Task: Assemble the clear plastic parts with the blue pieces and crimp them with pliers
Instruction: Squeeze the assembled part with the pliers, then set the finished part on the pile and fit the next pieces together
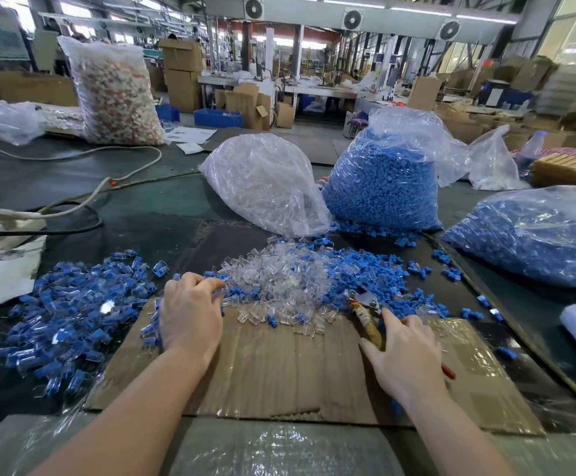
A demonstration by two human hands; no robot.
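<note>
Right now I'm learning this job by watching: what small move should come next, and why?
Probably the left hand should pinch one clear part from the clear pile, since its fingertips already reach the pile's edge. The right hand lies over the pliers, not visibly gripping them.

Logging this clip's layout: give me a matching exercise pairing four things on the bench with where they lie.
Things:
1. pliers
2. pile of assembled pieces
3. bag of clear parts
4. loose clear parts

Places:
A. heaped just beyond the cardboard sheet
B. under the right hand
C. left of the left hand
D. left of the upright bag of blue pieces

Pairs: 1-B, 2-C, 3-D, 4-A
</note>
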